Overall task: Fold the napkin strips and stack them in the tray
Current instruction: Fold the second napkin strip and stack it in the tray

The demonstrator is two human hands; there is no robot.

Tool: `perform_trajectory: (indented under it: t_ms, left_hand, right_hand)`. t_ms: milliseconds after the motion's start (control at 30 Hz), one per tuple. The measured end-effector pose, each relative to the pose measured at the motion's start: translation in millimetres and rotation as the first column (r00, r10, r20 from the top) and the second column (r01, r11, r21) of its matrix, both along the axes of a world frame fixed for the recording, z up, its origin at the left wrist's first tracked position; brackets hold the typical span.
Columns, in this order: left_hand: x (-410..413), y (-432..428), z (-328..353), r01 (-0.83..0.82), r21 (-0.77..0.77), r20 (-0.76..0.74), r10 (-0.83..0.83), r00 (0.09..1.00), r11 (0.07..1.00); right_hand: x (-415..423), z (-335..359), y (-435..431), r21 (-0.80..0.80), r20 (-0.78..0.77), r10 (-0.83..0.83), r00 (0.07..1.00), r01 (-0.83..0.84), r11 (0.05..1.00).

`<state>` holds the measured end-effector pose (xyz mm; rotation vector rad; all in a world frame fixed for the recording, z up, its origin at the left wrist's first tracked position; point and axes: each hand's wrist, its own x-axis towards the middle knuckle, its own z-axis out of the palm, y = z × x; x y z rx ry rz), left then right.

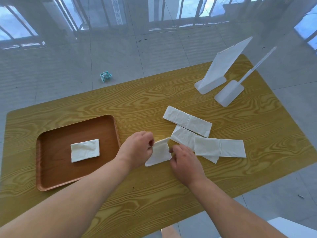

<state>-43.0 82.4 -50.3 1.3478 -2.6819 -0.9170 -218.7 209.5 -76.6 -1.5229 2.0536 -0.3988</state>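
Left hand (pixel 137 148) pinches the napkin (pixel 158 152) at its nine o'clock edge; right hand (pixel 186 162) pinches at three, fingertips seemingly hidden. Three strips (pixel 187 121) overlap at two o'clock; one folded piece (pixel 85 150) lies in the tray (pixel 51 169).

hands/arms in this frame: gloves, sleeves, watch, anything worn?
Nothing worn that shows. The left hand and right hand are bare, with no gloves, rings or watch in view. Both forearms are bare to the frame edge, with no sleeve, strap or marking.
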Motion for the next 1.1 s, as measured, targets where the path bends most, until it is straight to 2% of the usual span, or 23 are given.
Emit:
perform_trajectory:
  t_ms: [67,100,167,200,267,367,433,533,667,833,967,1100]
  left_hand:
    - [2.3,8.0,1.9,0.233,-0.106,-0.042,-0.238,0.970,0.967]
    - [4.1,12.5,0.8,0.300,-0.132,-0.037,-0.307,0.951,0.945]
    - [7.4,19.0,-6.8,0.308,-0.174,-0.013,-0.315,0.949,0.936]
    - [8.8,20.5,-11.5,0.295,-0.185,0.018,-0.297,0.955,0.937]
    - [11.7,20.5,-21.7,0.306,-0.183,0.145,-0.282,0.948,0.934]
    - [18.3,21.0,-33.0,0.424,-0.187,0.328,-0.351,0.877,0.886]
    - [22.8,19.7,-33.8,0.441,-0.209,0.377,-0.344,0.860,0.873]
    - [23.0,10.2,-30.9,0.300,-0.207,0.394,-0.201,0.897,0.931]
    - [10.5,-2.6,-29.3,0.024,-0.031,0.285,-0.014,0.958,0.999]
    - [1.3,-9.6,-26.0,-0.027,0.040,0.272,0.016,0.962,0.999]
    - [7.2,-10.4,-22.7,-0.092,0.227,0.093,0.072,0.993,0.970]
    - [30.0,-12.4,-14.7,-0.186,0.431,-0.138,0.268,0.953,0.883]
  right_hand:
    - [-3.9,0.1,-1.6,-0.019,0.029,-0.118,0.993,0.119,0.993]
    - [-5.7,0.0,-1.8,-0.035,0.038,-0.167,0.985,0.169,0.985]
    - [-8.3,-0.5,-0.9,-0.083,0.027,-0.193,0.981,0.194,0.977]
    - [-8.2,-0.3,-0.1,-0.104,0.009,-0.159,0.987,0.159,0.982]
    - [-4.4,-0.5,0.3,-0.108,-0.045,0.011,0.999,-0.016,0.994]
    - [6.4,-4.7,-2.5,0.021,-0.135,0.331,0.934,-0.332,0.943]
    - [10.5,-8.2,-3.1,0.102,-0.185,0.399,0.898,-0.386,0.917]
    - [11.4,-11.0,-2.6,0.082,-0.241,0.323,0.915,-0.312,0.946]
    - [12.9,-8.8,-12.8,0.039,-0.202,0.228,0.952,-0.225,0.974]
    - [12.9,-1.7,-30.4,0.019,-0.059,0.103,0.993,-0.103,0.995]
    - [12.3,4.2,-42.4,0.116,0.123,-0.098,0.988,0.083,0.990]
    - [7.1,4.0,-58.3,0.247,0.283,-0.228,0.932,0.159,0.956]
